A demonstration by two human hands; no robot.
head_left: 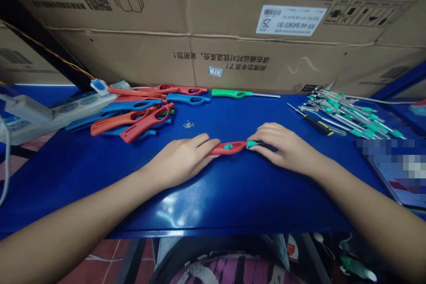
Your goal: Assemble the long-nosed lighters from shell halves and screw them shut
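Observation:
My left hand is closed round the handle of a red lighter casing, held level just above or on the blue table. A teal trigger shows in the casing's opening. At its right end, my right hand pinches a teal-ended metal lighter tube, whose teal end meets the tip of the casing; how far it sits inside I cannot tell. Most of the tube is hidden by my right fingers. Beyond my hands lie a small pile of tiny screws and a green lighter with its metal tube.
Red and blue lighter casings are heaped at the left, beside a white power strip. Several teal-ended tubes and a black-and-yellow screwdriver lie at the right, near a tablet-like device. A cardboard box stands behind the table.

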